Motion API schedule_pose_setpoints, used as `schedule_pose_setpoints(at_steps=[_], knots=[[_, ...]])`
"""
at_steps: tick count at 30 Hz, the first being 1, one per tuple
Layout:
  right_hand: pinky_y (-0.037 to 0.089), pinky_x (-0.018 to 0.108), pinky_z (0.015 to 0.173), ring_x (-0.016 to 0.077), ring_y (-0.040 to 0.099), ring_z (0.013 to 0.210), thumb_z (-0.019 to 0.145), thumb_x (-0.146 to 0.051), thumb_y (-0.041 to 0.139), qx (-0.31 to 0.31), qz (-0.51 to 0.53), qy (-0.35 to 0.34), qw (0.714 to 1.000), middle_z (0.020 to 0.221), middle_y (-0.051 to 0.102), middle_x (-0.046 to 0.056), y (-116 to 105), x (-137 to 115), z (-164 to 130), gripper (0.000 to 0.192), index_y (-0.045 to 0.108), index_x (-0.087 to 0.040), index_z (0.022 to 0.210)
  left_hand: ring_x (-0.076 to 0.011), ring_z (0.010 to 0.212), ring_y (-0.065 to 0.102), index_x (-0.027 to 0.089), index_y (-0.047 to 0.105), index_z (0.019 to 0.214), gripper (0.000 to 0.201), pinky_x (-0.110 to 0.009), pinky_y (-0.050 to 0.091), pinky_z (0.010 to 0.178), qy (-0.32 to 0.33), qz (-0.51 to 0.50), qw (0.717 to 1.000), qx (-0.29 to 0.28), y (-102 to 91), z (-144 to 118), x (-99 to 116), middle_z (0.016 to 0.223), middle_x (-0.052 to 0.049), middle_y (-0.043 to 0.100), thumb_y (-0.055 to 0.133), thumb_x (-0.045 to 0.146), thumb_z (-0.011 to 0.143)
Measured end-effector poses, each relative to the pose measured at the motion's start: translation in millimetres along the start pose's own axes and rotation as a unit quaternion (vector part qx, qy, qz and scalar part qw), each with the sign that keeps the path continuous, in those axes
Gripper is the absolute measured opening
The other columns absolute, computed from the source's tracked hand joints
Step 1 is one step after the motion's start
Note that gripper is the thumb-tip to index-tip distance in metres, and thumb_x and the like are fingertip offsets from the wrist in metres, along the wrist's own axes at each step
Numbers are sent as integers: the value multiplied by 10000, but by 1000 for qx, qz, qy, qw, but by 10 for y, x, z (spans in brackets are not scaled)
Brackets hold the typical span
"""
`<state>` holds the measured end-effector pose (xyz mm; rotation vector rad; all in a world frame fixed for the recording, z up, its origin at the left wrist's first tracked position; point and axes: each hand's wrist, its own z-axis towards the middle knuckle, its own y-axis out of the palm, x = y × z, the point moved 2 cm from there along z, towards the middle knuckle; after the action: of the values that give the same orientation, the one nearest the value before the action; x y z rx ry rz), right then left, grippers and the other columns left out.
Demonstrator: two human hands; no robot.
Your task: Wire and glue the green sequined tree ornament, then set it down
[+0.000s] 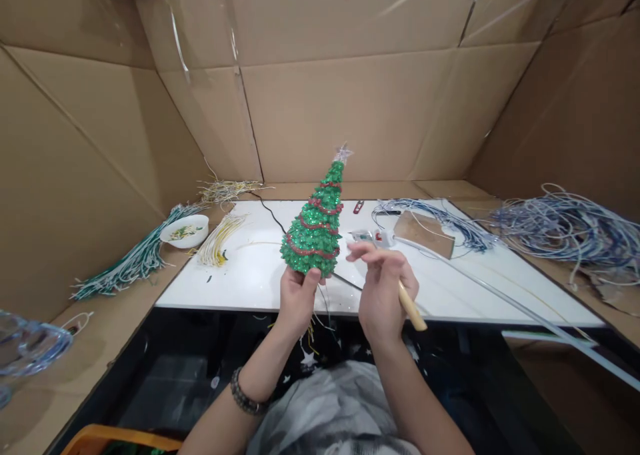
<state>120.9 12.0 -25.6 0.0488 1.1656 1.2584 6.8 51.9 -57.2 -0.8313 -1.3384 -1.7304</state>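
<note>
A small glittery green tree (316,223) stood upright above the white board (250,275), gripped at its base by the left hand (296,296). The right hand (383,288) clasped a wooden-handled tool (412,307) just beside it; a slip might have scraped glitter or tipped the tree.

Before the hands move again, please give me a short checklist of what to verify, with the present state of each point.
1. Left hand grips the base of the green tree: ok.
2. Tree is upright, star on top: ok, slightly tilted.
3. Right hand holds the wooden-handled tool: ok.
4. Tool tip position: cannot tell, hidden behind the fingers.
5. Thin wires hanging under the tree are free of tangles: cannot tell.
6. White board under the hands has bare room: ok.
</note>
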Motion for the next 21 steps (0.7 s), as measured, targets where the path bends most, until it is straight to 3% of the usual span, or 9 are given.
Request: schedule_pose_setpoints(at_steps=[3,5,8,11,17,21], knots=[[522,465,1068,234,726,1133,938,-542,684,-36,37,53,997,1320,745,22,78,-47,108,323,566,-271,808,-253,710,676,287,766,786,292,-398,581,721,38,69,997,-13,-23,-41,94,772,-69,765,923,511,685],[552,402,1006,218,681,1215,894,-547,742,-75,73,91,990,1448,660,16,155,-88,182,356,512,-278,856,-292,812,729,282,784,815,250,-429,605,802,60,98,993,-33,-15,-63,161,849,-89,798,924,448,693],[559,286,710,156,672,908,832,-524,812,-98,87,127,983,1259,690,5,258,-156,272,425,470,-273,845,-308,906,760,251,812,859,189,-435,604,885,93,131,984,-81,-4,-72,208,911,-103,819,888,387,751],[458,236,545,107,522,678,759,-468,878,-83,80,130,985,966,624,-32,317,-191,330,491,434,-263,793,-311,946,768,195,819,893,222,-414,594,916,113,157,976,-103,-26,-55,171,952,-120,825,877,368,766],[472,273,609,124,544,737,735,-465,878,-104,62,136,983,934,627,-22,415,-178,490,522,399,-261,772,-303,999,772,166,798,982,336,-381,597,919,89,128,985,-78,-62,-13,150,1036,-141,823,880,408,764],[479,321,677,155,618,802,762,-516,829,-149,41,114,981,921,660,-12,594,-218,712,536,353,-270,786,-283,948,776,170,785,918,369,-364,608,891,76,102,991,-49,-84,40,240,973,-131,820,918,437,700]])
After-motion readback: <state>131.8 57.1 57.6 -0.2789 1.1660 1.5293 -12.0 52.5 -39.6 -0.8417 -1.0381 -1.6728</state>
